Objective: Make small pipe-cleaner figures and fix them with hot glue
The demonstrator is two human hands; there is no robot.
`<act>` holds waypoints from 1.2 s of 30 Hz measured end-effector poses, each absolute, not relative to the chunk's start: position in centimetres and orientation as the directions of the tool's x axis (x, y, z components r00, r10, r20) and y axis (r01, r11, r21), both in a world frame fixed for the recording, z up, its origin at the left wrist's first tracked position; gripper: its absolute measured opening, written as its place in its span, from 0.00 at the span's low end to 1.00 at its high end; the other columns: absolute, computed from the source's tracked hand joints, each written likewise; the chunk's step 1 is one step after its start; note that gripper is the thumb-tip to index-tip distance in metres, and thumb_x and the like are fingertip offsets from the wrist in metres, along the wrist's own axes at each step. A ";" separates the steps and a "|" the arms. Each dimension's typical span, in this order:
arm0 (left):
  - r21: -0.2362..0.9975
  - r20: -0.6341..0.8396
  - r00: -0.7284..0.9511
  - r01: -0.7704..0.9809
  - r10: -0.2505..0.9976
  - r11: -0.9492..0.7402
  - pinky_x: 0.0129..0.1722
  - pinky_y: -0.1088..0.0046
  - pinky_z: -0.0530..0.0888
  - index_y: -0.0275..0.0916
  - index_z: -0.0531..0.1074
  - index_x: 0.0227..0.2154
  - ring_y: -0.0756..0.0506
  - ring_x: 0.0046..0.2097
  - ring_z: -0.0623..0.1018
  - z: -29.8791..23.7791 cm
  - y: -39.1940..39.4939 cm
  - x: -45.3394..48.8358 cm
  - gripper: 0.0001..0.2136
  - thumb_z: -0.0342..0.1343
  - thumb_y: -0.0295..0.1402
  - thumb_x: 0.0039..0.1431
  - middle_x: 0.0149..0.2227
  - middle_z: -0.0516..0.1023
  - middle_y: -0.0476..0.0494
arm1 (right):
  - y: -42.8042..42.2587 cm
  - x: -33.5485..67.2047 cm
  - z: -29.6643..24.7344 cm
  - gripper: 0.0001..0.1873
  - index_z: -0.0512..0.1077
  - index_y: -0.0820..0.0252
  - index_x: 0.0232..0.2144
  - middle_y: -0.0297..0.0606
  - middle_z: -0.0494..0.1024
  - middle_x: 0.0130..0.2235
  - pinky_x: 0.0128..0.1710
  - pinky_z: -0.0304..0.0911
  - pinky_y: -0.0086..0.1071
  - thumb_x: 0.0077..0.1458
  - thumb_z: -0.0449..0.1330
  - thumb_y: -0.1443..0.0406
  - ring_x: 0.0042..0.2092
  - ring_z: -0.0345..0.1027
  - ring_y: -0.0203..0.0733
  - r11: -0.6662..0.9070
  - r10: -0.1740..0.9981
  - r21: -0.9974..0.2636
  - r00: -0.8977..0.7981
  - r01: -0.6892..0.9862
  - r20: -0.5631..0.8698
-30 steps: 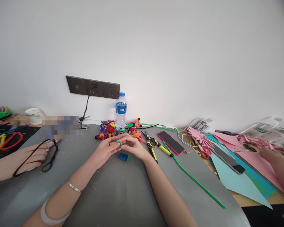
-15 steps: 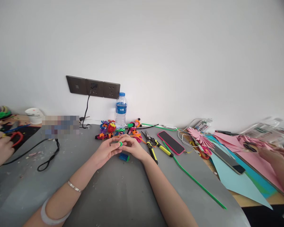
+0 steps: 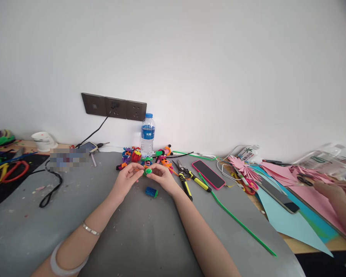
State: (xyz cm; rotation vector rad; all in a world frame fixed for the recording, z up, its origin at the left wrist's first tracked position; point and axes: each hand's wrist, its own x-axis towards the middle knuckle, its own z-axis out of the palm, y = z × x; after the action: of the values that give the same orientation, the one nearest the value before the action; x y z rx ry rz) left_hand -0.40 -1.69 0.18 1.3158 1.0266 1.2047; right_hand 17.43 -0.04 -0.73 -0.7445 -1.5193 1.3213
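My left hand (image 3: 127,179) and my right hand (image 3: 161,177) meet over the grey mat (image 3: 138,231), fingers pinched on a small green coiled piece (image 3: 148,171) held between them. A small blue piece with a green end (image 3: 151,191) lies on the mat just below my hands. Behind them stands a row of small colourful pipe-cleaner figures (image 3: 137,156). Yellow-handled cutters (image 3: 187,179) lie right of my right hand, and a long green pipe cleaner (image 3: 238,221) runs down to the right.
A water bottle (image 3: 147,134) stands by the wall under a socket strip (image 3: 114,107). A pink-cased phone (image 3: 208,174), pink and blue paper (image 3: 294,215) and another person's hand (image 3: 331,192) are at the right. A black cord (image 3: 50,188) and coloured pipe cleaners (image 3: 2,165) lie left.
My hands have shifted slightly up and away with the green piece. The other person's hand at the left has left the view, and the black cord has been pulled leftward and back.
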 end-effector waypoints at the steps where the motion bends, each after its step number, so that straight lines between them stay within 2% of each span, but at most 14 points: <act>1: 0.985 0.173 0.133 -0.006 0.976 -0.174 0.30 0.76 0.72 0.39 0.74 0.34 0.47 0.38 0.75 0.1 -1.7 -0.4 0.11 0.61 0.41 0.52 0.37 0.76 0.45 | 0.0 17.4 -0.8 0.13 0.72 0.58 0.31 0.35 0.74 0.34 0.40 0.65 0.33 0.47 0.68 0.57 0.36 0.67 0.38 0.237 0.896 -0.962 -0.352 -0.132 0.269; 6: 0.926 0.349 0.149 0.099 0.925 -0.365 0.32 0.74 0.75 0.39 0.75 0.33 0.48 0.34 0.74 -0.3 -1.8 -0.1 0.08 0.61 0.38 0.52 0.37 0.74 0.45 | -0.1 17.3 -0.8 0.12 0.72 0.59 0.31 0.34 0.73 0.31 0.34 0.62 0.31 0.49 0.65 0.58 0.32 0.64 0.37 0.323 0.894 -0.946 -0.324 -0.008 0.308; 10: 0.899 0.391 0.128 0.160 0.912 -0.408 0.30 0.74 0.75 0.39 0.76 0.33 0.49 0.32 0.75 -0.5 -1.8 -0.2 0.08 0.62 0.37 0.52 0.36 0.74 0.45 | -0.5 17.2 -0.5 0.06 0.71 0.59 0.31 0.33 0.71 0.29 0.31 0.58 0.30 0.50 0.63 0.63 0.30 0.62 0.37 0.399 0.894 -0.908 -0.271 0.126 0.356; 15: 0.889 0.411 0.116 0.170 0.904 -0.426 0.32 0.72 0.77 0.40 0.76 0.32 0.48 0.33 0.77 -0.6 -1.7 -0.3 0.06 0.61 0.36 0.53 0.35 0.76 0.45 | -0.7 17.0 -0.4 0.03 0.72 0.58 0.31 0.34 0.71 0.31 0.30 0.59 0.30 0.51 0.60 0.68 0.30 0.61 0.38 0.508 0.855 -0.830 -0.248 0.229 0.455; 25: 0.811 0.478 0.159 0.297 0.864 -0.504 0.34 0.71 0.77 0.41 0.77 0.33 0.46 0.34 0.78 -1.5 -1.3 -0.7 0.05 0.59 0.35 0.56 0.34 0.78 0.44 | -0.9 17.1 -0.3 0.07 0.71 0.58 0.33 0.36 0.69 0.33 0.33 0.61 0.32 0.52 0.57 0.73 0.33 0.63 0.40 0.609 0.792 -0.730 -0.282 0.312 0.541; 31: 0.846 0.393 0.163 0.323 0.905 -0.425 0.38 0.68 0.77 0.41 0.75 0.33 0.45 0.35 0.79 -1.3 -1.3 -0.5 0.05 0.58 0.35 0.55 0.35 0.79 0.45 | -0.9 17.0 -0.4 0.07 0.70 0.57 0.33 0.38 0.69 0.34 0.33 0.62 0.32 0.52 0.57 0.73 0.34 0.63 0.40 0.591 0.805 -0.735 -0.298 0.332 0.513; 36: 0.794 0.462 0.210 0.334 0.862 -0.508 0.34 0.70 0.76 0.42 0.76 0.34 0.46 0.34 0.78 -0.7 -1.5 -0.5 0.05 0.56 0.34 0.56 0.35 0.78 0.45 | -1.0 17.0 -0.5 0.07 0.70 0.57 0.33 0.37 0.68 0.34 0.33 0.62 0.32 0.52 0.57 0.72 0.34 0.62 0.41 0.595 0.802 -0.736 -0.301 0.324 0.516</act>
State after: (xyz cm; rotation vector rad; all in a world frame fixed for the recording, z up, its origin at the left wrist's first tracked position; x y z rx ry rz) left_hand -0.47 -1.49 -0.68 1.9511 1.1044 1.2751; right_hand 17.02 -0.95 -0.49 -0.9059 -1.8783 0.6363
